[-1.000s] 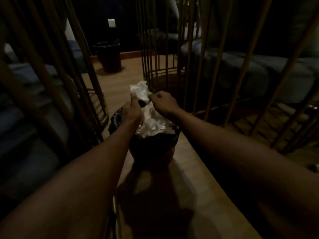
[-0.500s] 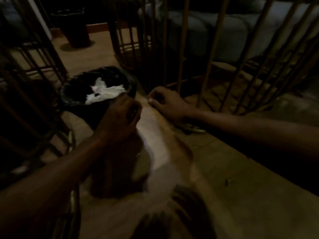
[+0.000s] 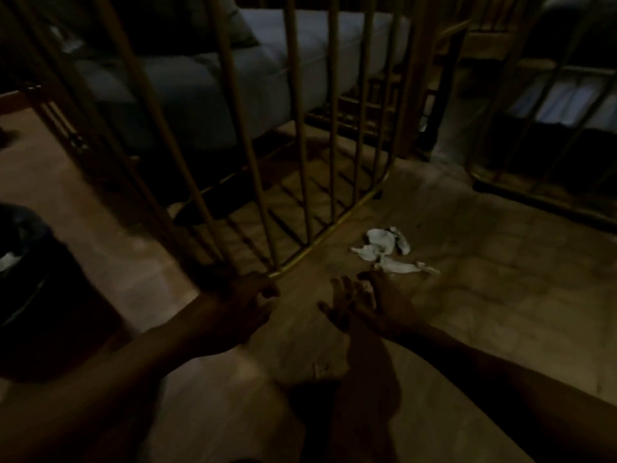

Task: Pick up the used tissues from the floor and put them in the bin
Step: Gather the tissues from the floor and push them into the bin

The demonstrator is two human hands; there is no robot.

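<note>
Crumpled white used tissues [image 3: 389,250] lie on the wooden floor just right of a chair's brass base ring. My right hand [image 3: 367,304] hovers a short way below them, fingers spread, holding nothing. My left hand [image 3: 242,307] is at the corner of the chair's base ring, fingers loosely apart and empty. The black bin [image 3: 30,279] stands at the far left edge, with a bit of white tissue showing inside it.
A brass wire-frame chair [image 3: 300,145] with a grey cushion stands directly ahead, its rods reaching the floor. A second wire-frame chair [image 3: 551,128] stands at the right rear. The room is dim, and open wooden floor [image 3: 500,295] stretches right of the tissues.
The view swung right, away from the bin. Both hands left the bin, where they had pushed tissues in, and now reach over the floor toward the loose tissues, open.
</note>
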